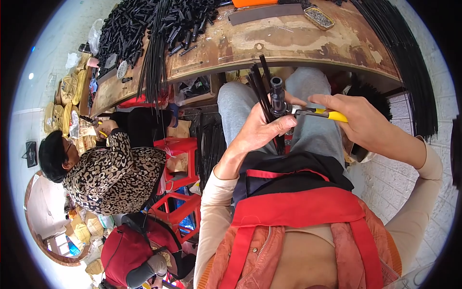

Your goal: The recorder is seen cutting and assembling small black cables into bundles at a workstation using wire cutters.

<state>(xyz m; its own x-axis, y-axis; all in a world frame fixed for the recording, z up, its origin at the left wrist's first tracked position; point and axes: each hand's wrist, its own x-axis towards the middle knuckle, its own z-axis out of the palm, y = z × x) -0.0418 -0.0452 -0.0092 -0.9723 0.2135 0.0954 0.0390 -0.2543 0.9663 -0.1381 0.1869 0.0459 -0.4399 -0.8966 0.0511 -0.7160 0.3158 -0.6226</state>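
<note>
My left hand [255, 127] is closed around a bunch of black rods [260, 91] and a black tubular fitting [277, 94] with a round, hollow upper end. They stand roughly upright above my lap, just in front of the bench edge. Yellow-handled pliers [336, 116] are held in my right hand [363, 120], which comes in from the right. The metal jaws of the pliers point left and meet the side of the fitting, beside my left thumb. What the jaws grip is too small to make out. My palm hides the middle of the rods.
A worn wooden bench [269, 41] spans the front, bearing a heap of black tubular parts [120, 38] and a tray of small metal pieces [319, 18]. Long black rods [406, 58] hang over its right end. At left, a co-worker [115, 168] sits near red stools [192, 159].
</note>
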